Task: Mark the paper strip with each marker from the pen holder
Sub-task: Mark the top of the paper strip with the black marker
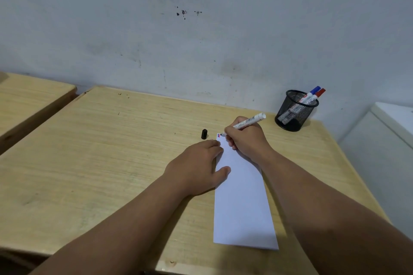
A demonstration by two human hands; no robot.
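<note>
right hand [247, 138]: fingers pinch white black-tipped marker [245, 122], tip at white paper strip [242, 196] 12 o'clock end.
left hand [200, 166]: fingers flat, open, pinning strip against drag.
black cap [204, 133]: parked at 9 o'clock.

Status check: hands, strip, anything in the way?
Right hand gripping black marker, tip at paper strip top corner. Left hand pinning strip. Black cap on table, clear.

head view looks forward and down, close over the desk [111, 140].
</note>
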